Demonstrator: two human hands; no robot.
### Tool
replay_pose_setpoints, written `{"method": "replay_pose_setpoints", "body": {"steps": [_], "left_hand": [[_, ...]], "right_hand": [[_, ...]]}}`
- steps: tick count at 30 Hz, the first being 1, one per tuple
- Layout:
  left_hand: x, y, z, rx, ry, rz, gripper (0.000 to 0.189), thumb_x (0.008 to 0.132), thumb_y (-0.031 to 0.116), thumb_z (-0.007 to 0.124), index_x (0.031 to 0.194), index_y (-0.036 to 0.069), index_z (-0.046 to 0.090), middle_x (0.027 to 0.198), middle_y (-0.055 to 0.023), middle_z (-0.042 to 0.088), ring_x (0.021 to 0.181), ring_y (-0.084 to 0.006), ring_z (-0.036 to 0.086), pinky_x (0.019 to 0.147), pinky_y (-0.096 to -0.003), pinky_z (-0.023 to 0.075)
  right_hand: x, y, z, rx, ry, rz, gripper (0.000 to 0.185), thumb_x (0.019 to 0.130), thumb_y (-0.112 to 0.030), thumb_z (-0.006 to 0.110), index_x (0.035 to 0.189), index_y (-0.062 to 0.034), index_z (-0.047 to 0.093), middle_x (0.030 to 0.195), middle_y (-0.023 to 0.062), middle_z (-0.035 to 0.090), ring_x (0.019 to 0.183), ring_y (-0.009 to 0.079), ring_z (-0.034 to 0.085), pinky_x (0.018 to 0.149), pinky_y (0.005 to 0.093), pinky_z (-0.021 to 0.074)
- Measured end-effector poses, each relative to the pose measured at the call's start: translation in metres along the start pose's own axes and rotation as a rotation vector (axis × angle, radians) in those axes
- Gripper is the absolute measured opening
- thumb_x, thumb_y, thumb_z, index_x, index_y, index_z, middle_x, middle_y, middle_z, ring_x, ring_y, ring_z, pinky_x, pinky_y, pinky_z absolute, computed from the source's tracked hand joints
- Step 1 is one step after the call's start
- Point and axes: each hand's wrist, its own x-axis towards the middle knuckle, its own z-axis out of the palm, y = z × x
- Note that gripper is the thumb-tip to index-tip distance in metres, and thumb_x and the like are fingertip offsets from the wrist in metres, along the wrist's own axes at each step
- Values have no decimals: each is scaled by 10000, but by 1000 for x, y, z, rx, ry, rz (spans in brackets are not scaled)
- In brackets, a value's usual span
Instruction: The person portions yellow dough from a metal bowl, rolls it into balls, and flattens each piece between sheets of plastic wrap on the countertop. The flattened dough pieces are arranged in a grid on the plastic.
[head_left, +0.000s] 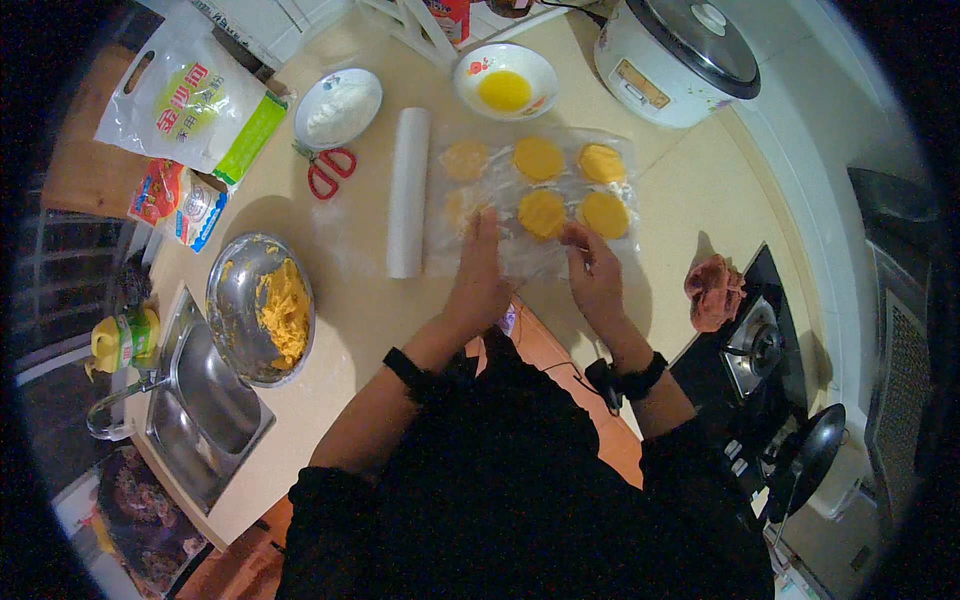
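Several flat yellow dough rounds lie in two rows on a sheet of clear plastic film; the two at the left look covered by film. My left hand is flat with fingers extended, its fingertips at the lower left round. My right hand has curled fingers beside the lower middle round, near the film; whether it pinches the film is unclear. A roll of plastic film lies upright in view, left of the sheet. Yellow dough fills part of a steel bowl at left.
Around the back stand a bowl of white flour, red-handled scissors, a bowl of yellow liquid and a rice cooker. Flour bags and a sink are left; a cloth and gas stove are right.
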Motion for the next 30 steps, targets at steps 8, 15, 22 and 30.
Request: {"method": "replay_pose_setpoints", "body": {"steps": [8,15,22,30], "left_hand": [[-11,-4,-36,-241,25,-97,818,676,-83,468,1385,14,73,1321,-197,354,1258,-320,307,1042,-380,235],[-22,1,-44,-305,126,-128,767,637,-93,438,1353,-17,174,1252,-214,403,1203,-348,355,1000,-344,297],[-24,-2,-51,-143,178,-22,779,643,-91,435,1362,-18,147,1242,-221,429,1185,-341,386,954,-328,341],[-25,8,-56,-275,151,-173,797,645,-92,428,1374,-3,119,1212,-208,464,1160,-325,414,912,-313,373]], "right_hand": [[41,14,17,296,-335,288,233,808,-44,431,951,31,599,866,97,636,790,165,610,729,265,486],[60,0,9,540,-317,442,263,836,-43,437,1051,57,549,939,125,623,799,183,623,725,257,506],[77,-1,18,467,-392,485,273,835,-45,427,1060,56,546,934,119,625,791,173,625,704,257,513],[84,0,18,264,-479,391,242,841,-55,434,1008,48,575,917,113,632,780,161,627,696,243,516]]}}
